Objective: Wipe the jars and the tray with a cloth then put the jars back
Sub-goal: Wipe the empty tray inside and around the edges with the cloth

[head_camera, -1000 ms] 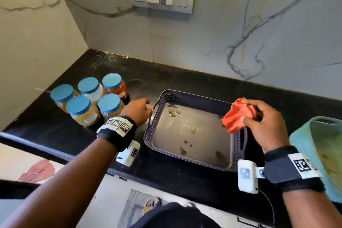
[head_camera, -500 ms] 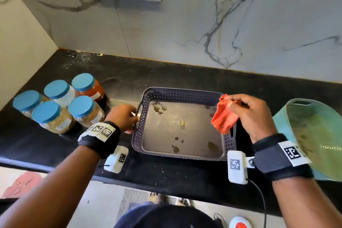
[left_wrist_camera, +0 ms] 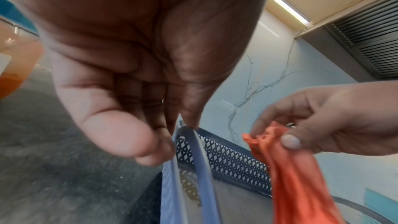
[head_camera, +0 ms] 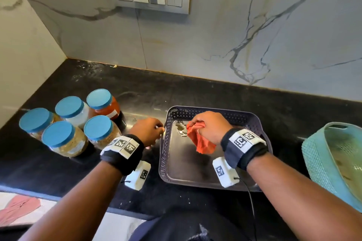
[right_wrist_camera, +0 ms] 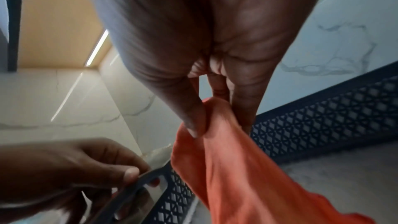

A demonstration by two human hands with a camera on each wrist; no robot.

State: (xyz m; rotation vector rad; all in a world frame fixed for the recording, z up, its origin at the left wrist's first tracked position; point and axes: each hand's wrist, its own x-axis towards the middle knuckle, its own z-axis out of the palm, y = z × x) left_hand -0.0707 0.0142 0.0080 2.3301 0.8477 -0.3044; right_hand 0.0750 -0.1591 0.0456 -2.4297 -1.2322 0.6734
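Over the tray's far left corner, the right hand (head_camera: 208, 127) pinches a bunched orange cloth (head_camera: 200, 143), its loose end hanging down into the tray (head_camera: 252, 123). The left hand (head_camera: 147, 130) grips the tray's left rim, seemingly by a handle slot. Soft and light, the cloth should mould to the lattice walls; the stiff, light tray may slide unless held. Five blue-lidded jars (head_camera: 68, 123) stand clustered on the counter (head_camera: 215, 94), left of the tray.
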